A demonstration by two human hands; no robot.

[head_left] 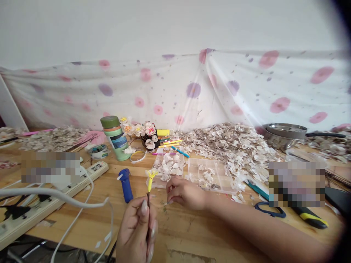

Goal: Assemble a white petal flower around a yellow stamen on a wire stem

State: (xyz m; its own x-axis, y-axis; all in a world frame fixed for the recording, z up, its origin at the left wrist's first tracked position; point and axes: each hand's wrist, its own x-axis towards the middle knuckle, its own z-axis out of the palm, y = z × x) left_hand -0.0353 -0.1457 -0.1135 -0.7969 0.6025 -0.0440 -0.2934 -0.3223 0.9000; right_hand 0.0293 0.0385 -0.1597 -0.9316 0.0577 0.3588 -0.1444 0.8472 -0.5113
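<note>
My left hand [138, 230] is closed around a thin dark stem [148, 208], held upright near the bottom centre. At the stem's top sits a yellow flower centre [150, 179] with a pale petal beside it. My right hand [185, 193] is to the right of the stem, its fingers bent together in a pinch; a thin pale strand [160, 206] seems to run from its fingertips toward the stem. Just behind that hand lies a clear tray of pale petals [171, 166]. A blue tool [126, 185], perhaps a glue gun, is left of the flower.
A divided clear box [211, 175] and a large petal heap [227, 142] lie behind and right. At left are a power strip [93, 171] with white cables and a green bottle [116, 140]. Dark-handled scissors [270, 209] and a metal bowl [285, 137] are at right.
</note>
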